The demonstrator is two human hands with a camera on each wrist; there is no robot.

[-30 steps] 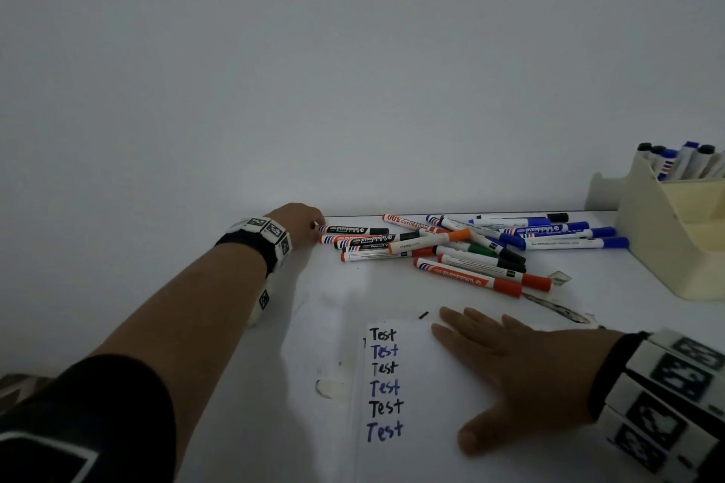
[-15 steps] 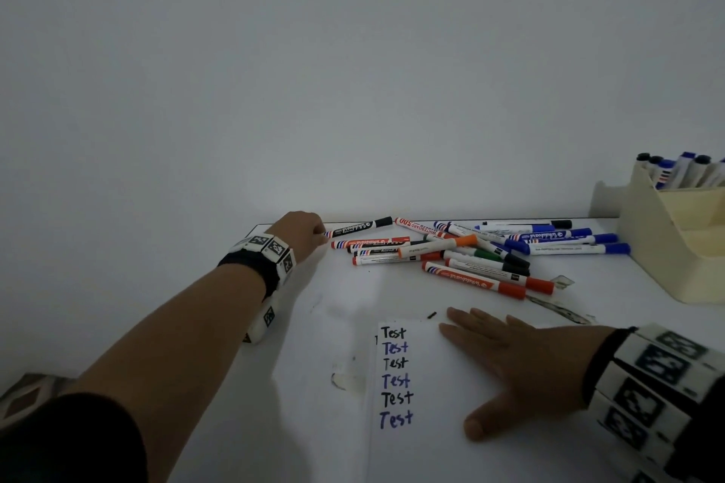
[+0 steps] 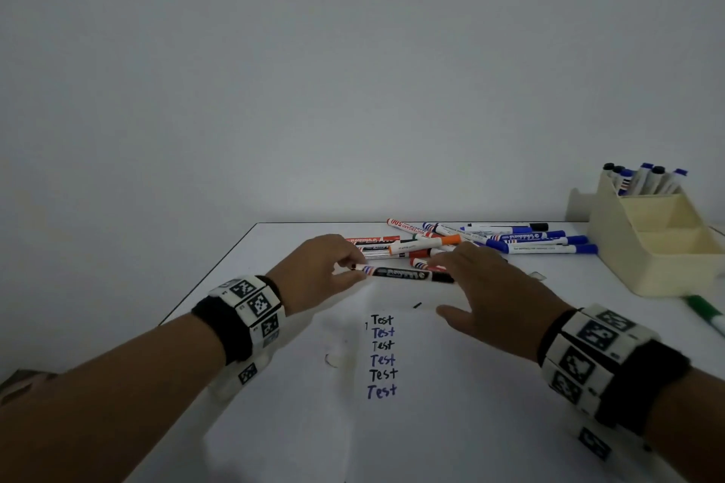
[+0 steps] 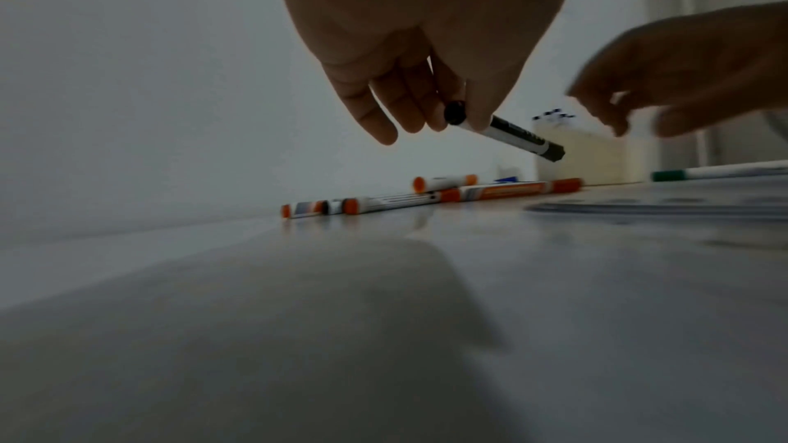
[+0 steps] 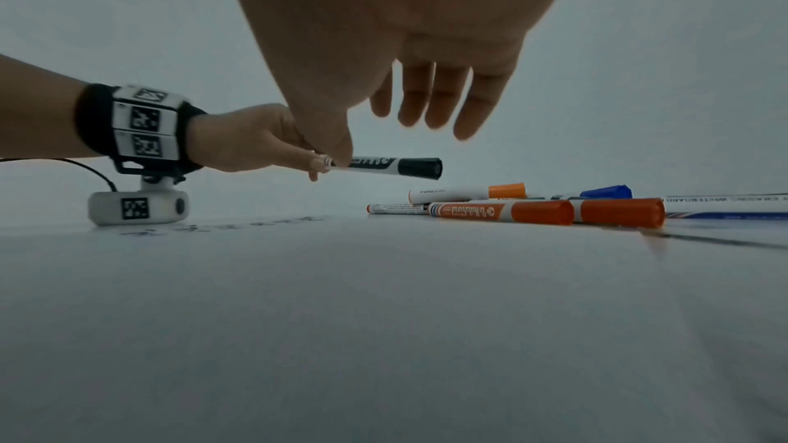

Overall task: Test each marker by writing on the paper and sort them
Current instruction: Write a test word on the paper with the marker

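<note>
Pinching black marker (image 3: 402, 273) by tail end in my left hand (image 3: 314, 272), raised off surface (image 3: 274, 423), cap pointing at my right hand (image 3: 494, 298). Right hand spread, fingers loose, holding nothing, hovering just beside cap. Paper (image 3: 431, 404) with "Test" lines just below marker. Marker pile (image 3: 470, 241) just beyond marker. Cream organizer (image 3: 659, 259) well right of marker.

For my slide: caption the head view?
Left hand pinches a black marker; open right hand reaches toward its cap.
</note>
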